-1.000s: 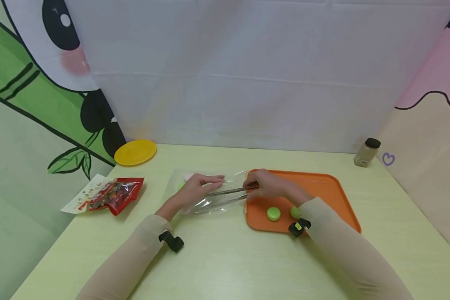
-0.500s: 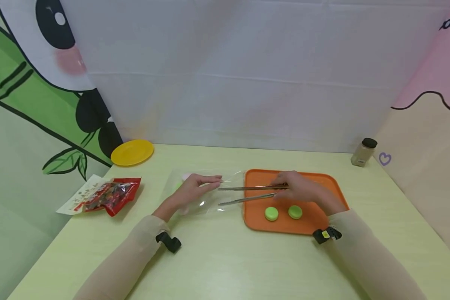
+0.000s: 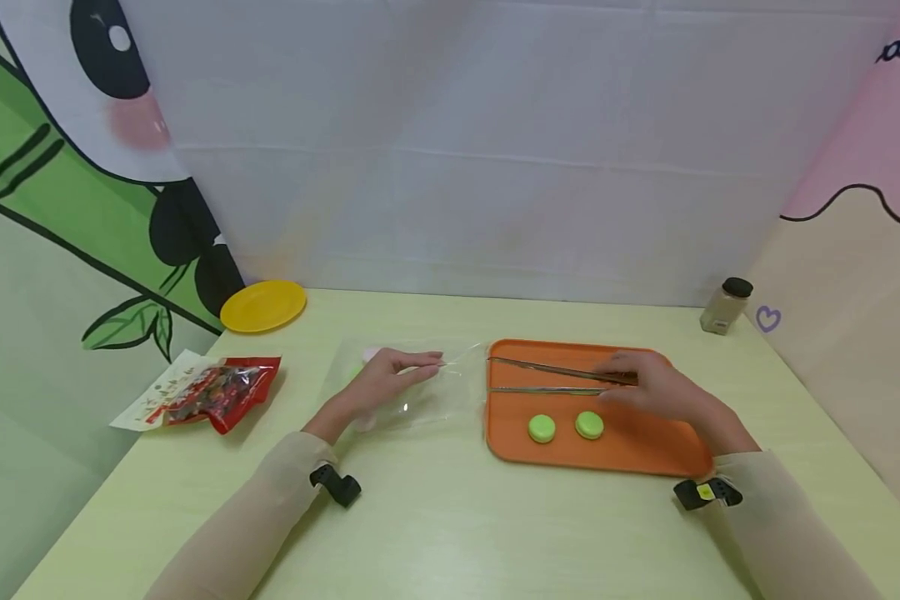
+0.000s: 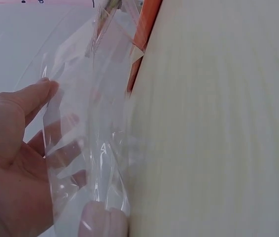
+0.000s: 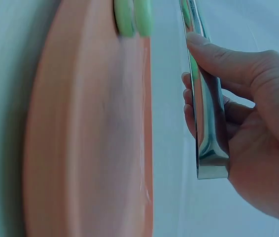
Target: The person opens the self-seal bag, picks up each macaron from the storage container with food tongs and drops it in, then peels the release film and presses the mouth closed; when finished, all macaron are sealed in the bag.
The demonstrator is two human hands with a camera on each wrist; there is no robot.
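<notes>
Silver metal tongs [image 5: 211,118] had moved rightward from the clear plastic bag [image 3: 461,400], gripped by the right hand [image 3: 648,385] above the orange rectangular tray [image 3: 637,450]. 2 round green macarons [image 3: 589,425] lay on the tray, nearer the person. The left hand [image 3: 386,383] pinched the bag on the pale worktop [image 3: 450,517].

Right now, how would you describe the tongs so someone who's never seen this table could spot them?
On the pale table, find the orange tray. Above it, the right hand holds the tongs, their two long arms pointing toward the clear bag. Shiny metal sets them apart from the two round green macarons lying on the tray.
</notes>
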